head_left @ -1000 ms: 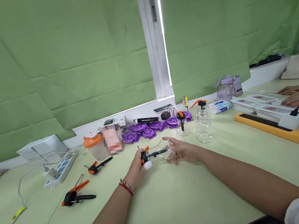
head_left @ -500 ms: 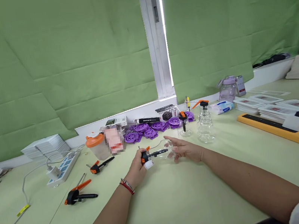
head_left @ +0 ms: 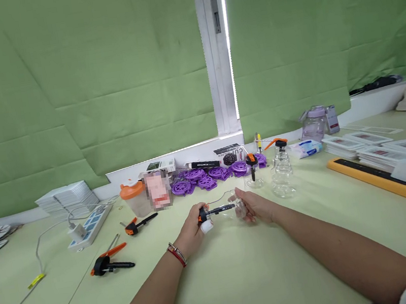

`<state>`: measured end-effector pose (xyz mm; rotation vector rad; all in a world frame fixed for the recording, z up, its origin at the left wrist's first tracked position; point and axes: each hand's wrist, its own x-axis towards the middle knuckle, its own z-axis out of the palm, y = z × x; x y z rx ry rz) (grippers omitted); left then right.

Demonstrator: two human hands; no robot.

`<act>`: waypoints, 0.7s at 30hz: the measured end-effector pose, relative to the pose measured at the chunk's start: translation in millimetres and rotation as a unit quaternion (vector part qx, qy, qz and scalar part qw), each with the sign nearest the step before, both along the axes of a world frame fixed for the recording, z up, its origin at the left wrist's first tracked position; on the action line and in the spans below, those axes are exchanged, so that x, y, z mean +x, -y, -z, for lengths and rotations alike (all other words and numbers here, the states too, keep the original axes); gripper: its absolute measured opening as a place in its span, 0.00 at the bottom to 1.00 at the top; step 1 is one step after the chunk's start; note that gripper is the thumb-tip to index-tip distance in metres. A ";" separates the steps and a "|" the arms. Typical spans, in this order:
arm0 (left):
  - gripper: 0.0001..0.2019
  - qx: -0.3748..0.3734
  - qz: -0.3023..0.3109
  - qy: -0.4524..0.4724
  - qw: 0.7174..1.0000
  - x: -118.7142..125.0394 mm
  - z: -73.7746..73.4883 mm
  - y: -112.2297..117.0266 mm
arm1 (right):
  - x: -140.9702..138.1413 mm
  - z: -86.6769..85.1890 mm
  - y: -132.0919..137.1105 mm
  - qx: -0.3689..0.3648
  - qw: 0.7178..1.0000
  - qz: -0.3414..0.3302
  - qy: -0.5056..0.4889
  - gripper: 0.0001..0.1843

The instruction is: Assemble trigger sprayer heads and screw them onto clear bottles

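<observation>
A clear bottle [head_left: 223,216] lies on its side between my hands, just above the table or resting on it; I cannot tell which. Its neck end carries a black-and-orange pump top [head_left: 202,215], whose black stem runs inside the bottle. My left hand [head_left: 190,232], with white wrapping on one finger, is closed round that top. At the other end, my right hand [head_left: 257,206] has its fingers closed on the bottle's base. Left of them, two loose black-and-orange pump tops lie on the table, a nearer one [head_left: 103,265] and a farther one [head_left: 132,228].
Upright behind my right hand stand a clear bottle [head_left: 282,178] with a top and a shorter one [head_left: 254,180]. Purple wheel-shaped parts [head_left: 207,181] line the back. An orange-lidded cup [head_left: 134,199] and white power strip [head_left: 91,226] are left, a yellow power strip [head_left: 385,182] right.
My right hand's fingers have closed in on the bottle's base, where they were more spread before. The view has shifted slightly, and another person's hand at the right edge is out of sight.
</observation>
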<state>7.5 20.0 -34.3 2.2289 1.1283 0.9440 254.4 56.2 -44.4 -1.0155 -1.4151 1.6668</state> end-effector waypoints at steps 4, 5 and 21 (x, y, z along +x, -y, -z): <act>0.20 0.042 0.020 -0.016 0.999 4.6 -4.0 3.0 | 0.3 0.7 -1.7 -0.059 0.995 -0.022 0.078 0.40; 0.19 0.047 0.021 -0.015 0.999 5.0 -4.4 3.0 | 0.5 -0.6 -1.0 -0.066 0.994 -0.025 0.083 0.41; 0.20 0.033 -0.001 0.014 0.999 0.3 -2.3 -0.6 | 2.0 3.0 -3.4 0.000 1.000 -0.019 0.009 0.35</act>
